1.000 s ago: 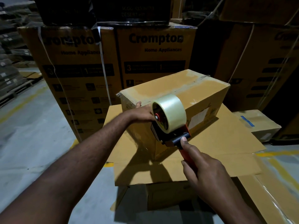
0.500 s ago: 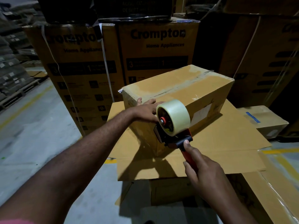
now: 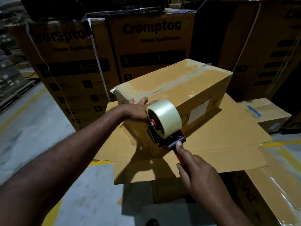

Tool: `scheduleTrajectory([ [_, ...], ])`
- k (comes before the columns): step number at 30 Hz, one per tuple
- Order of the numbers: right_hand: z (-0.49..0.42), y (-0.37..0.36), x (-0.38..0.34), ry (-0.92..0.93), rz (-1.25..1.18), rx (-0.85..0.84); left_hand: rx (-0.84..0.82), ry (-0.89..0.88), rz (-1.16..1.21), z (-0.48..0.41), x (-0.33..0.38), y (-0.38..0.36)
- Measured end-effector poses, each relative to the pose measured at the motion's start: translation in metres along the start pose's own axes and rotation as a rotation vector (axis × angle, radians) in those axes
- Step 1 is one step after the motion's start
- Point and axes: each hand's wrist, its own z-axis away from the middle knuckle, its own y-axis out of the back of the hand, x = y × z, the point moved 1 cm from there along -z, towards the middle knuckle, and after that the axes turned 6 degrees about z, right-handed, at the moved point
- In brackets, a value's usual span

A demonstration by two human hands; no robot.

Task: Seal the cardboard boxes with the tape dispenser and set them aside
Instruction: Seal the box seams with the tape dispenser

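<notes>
Right grip [image 3: 197,172] is clamped round the red handle of the tape dispenser [image 3: 157,136], one fingertip on its black neck, holding the tool against the near end face of the cardboard box [image 3: 179,82]. Left grip [image 3: 136,111] lies flat, fingers straight, on the box's near top edge, just beside the clear tape roll [image 3: 166,115]. The box rests on a flattened cardboard sheet [image 3: 228,136], in front of tall printed cartons [image 3: 151,46].

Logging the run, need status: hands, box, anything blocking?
Left hand flat on box near end. Right hand grips tape dispenser, head at box's near face. Nothing on box top.
</notes>
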Motion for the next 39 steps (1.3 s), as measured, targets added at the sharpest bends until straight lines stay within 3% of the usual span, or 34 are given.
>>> scheduleTrajectory([
  [3, -0.005, -0.011, -0.002, 0.079, 0.056, 0.021, 0.017, -0.017, -0.013, -0.01, -0.013, -0.001],
  [6, -0.01, -0.021, -0.003, 0.082, 0.121, 0.007, 0.042, -0.069, -0.174, -0.025, -0.029, -0.004],
  [10, -0.015, -0.016, -0.006, -0.052, -0.09, 0.014, 0.108, -0.17, -0.197, -0.042, -0.046, -0.006],
  [12, -0.02, -0.008, 0.001, -0.174, -0.205, -0.053, 0.237, -0.236, -0.166, -0.049, -0.055, -0.015],
  [16, -0.024, 0.027, 0.014, -0.322, -0.441, -0.185, 0.652, -0.365, -0.074, -0.053, -0.063, -0.046],
  [20, -0.025, 0.073, 0.02, -0.438, -0.68, -0.244, 0.874, -0.474, 0.045, -0.057, -0.06, -0.067],
  [23, -0.036, 0.107, 0.019, -0.47, -0.799, -0.212, 1.052, -0.702, -0.056, -0.065, -0.06, -0.074],
  [27, -0.066, 0.124, 0.015, -0.325, -0.815, -0.06, 1.255, -0.873, -0.043, -0.084, -0.063, -0.08],
  [32, -0.125, 0.088, -0.029, -0.131, -0.941, 0.042, 1.314, -0.788, 0.11, -0.095, -0.072, -0.089],
  [39, -0.223, 0.012, -0.067, 0.009, -0.916, 0.141, 1.15, -0.659, 0.266, -0.083, -0.06, -0.104],
])
